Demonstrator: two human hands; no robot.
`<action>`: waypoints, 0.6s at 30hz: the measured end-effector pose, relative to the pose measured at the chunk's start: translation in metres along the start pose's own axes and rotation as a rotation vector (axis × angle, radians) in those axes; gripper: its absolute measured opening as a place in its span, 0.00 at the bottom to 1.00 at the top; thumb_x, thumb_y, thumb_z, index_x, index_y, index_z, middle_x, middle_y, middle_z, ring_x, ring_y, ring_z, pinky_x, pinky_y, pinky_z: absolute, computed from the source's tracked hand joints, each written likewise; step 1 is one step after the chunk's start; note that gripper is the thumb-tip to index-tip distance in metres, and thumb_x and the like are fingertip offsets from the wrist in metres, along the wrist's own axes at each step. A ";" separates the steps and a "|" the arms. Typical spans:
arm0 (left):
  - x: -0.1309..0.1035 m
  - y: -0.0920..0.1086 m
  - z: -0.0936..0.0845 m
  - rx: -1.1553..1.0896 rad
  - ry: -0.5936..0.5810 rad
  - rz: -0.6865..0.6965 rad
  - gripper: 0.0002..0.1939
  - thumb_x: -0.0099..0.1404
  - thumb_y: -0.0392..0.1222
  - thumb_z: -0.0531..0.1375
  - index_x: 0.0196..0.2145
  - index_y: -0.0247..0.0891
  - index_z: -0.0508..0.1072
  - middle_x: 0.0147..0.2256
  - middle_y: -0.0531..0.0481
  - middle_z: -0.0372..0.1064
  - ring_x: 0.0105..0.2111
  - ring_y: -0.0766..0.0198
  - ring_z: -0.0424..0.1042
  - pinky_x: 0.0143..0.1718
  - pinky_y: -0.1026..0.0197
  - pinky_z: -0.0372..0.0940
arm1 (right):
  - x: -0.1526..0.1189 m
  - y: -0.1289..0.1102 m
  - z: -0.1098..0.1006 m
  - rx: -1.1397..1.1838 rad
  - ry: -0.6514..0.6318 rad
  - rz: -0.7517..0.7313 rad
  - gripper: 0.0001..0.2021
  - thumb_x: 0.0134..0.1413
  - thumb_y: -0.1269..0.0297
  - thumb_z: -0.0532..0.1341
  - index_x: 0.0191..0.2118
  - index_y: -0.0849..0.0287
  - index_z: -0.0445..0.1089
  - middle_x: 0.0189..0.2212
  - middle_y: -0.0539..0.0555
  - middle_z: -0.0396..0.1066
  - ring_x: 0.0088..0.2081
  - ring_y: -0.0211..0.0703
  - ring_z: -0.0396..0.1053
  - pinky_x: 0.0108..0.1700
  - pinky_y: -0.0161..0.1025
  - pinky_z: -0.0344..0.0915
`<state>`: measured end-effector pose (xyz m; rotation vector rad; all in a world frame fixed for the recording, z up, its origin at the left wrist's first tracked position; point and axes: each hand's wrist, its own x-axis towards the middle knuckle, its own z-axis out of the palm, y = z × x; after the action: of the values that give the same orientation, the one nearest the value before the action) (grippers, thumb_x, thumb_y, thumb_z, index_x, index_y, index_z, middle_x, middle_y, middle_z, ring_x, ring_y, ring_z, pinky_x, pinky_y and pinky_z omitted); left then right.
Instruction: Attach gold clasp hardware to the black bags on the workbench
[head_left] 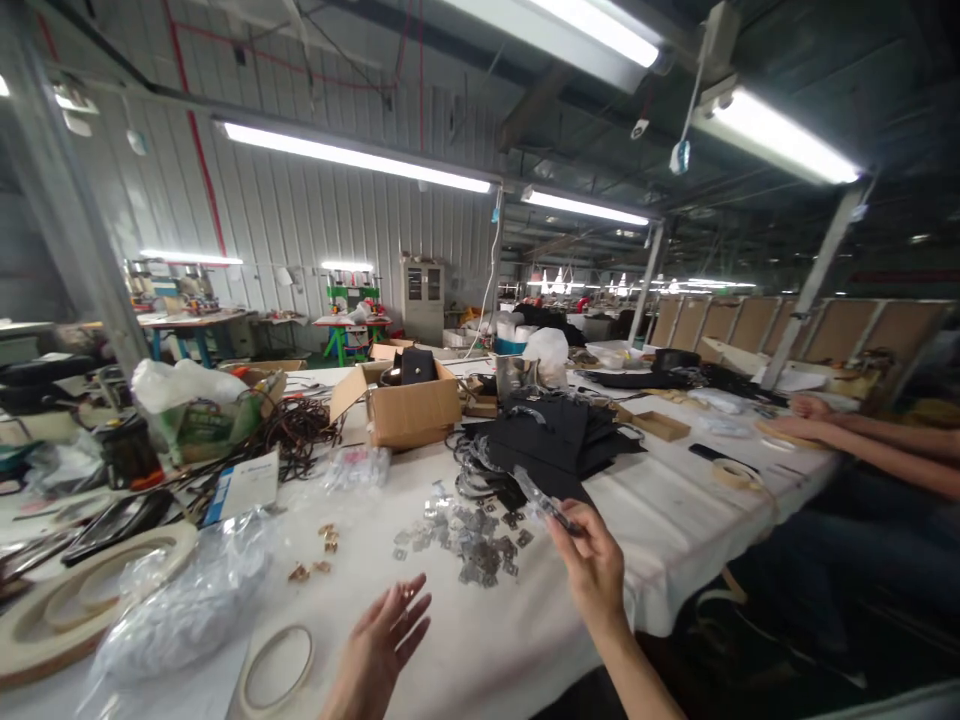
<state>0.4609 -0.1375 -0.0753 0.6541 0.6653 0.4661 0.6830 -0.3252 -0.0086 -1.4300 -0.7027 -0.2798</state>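
The right hand (pixel 596 560) is gripping a narrow dark strip in clear plastic (pixel 536 492), its thumb and fingers closing on the near end. The strip's long axis is running forward from those fingertips and slanting left, its free end pointing toward the black flat pieces (pixel 551 440) beyond. The left hand (pixel 379 635) is hovering lower and to the left, well apart from the strip, so the right hand is the nearer one. Its fingers are spreading and curling slightly, palm turning inward; whether thumb and forefinger are pinching something small cannot be told.

The strip is looking slim, dark and glossy, the plastic catching pale highlights along its length. Its exact kind is staying unclear at this size.

Just beyond and between both sets of fingers, small silvery metal plates (pixel 480 545) are lying in a loose, overlapping heap on the white table covering (pixel 465 640). A few gold-coloured metal fittings (pixel 330 538) are lying ahead and left of the left fingertips, and a roll of tape (pixel 246 680) is lying flat to the left of that hand. An open cardboard box (pixel 412 415) is standing farther forward.
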 end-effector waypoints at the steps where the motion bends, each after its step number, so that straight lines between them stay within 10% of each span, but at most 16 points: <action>1: 0.007 0.004 0.013 -0.077 -0.052 -0.058 0.11 0.69 0.44 0.66 0.43 0.35 0.74 0.60 0.35 0.72 0.56 0.47 0.76 0.62 0.46 0.69 | -0.010 -0.002 -0.009 0.026 0.031 0.006 0.14 0.55 0.54 0.70 0.33 0.57 0.69 0.40 0.55 0.72 0.49 0.49 0.70 0.52 0.43 0.68; 5: 0.040 0.006 0.066 -0.195 -0.171 -0.138 0.08 0.72 0.43 0.62 0.44 0.35 0.70 0.57 0.36 0.73 0.52 0.50 0.79 0.58 0.48 0.72 | -0.001 0.000 -0.028 0.116 0.284 0.042 0.17 0.51 0.52 0.73 0.34 0.59 0.70 0.39 0.55 0.73 0.48 0.50 0.72 0.53 0.47 0.68; 9: 0.063 -0.018 0.107 -0.167 -0.203 -0.203 0.09 0.74 0.46 0.59 0.43 0.36 0.69 0.53 0.38 0.73 0.47 0.55 0.79 0.54 0.49 0.73 | 0.067 0.000 -0.026 0.381 0.542 0.058 0.20 0.48 0.53 0.74 0.31 0.56 0.63 0.31 0.46 0.67 0.40 0.41 0.71 0.52 0.46 0.70; 13: 0.075 -0.048 0.142 -0.112 -0.314 -0.275 0.11 0.72 0.47 0.61 0.43 0.36 0.70 0.54 0.39 0.72 0.47 0.51 0.78 0.53 0.44 0.72 | 0.119 -0.017 -0.021 0.488 0.544 -0.073 0.21 0.46 0.56 0.75 0.30 0.55 0.60 0.31 0.45 0.66 0.40 0.39 0.72 0.54 0.47 0.72; 18: 0.106 -0.076 0.209 -0.010 -0.433 -0.282 0.13 0.70 0.49 0.62 0.42 0.36 0.71 0.46 0.43 0.72 0.42 0.52 0.78 0.49 0.43 0.72 | 0.114 -0.030 -0.021 0.464 0.494 -0.198 0.15 0.49 0.62 0.75 0.30 0.57 0.66 0.32 0.47 0.70 0.42 0.41 0.73 0.59 0.51 0.70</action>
<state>0.6933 -0.2128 -0.0455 0.6142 0.3351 0.0592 0.7601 -0.3241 0.0834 -0.8035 -0.4590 -0.5621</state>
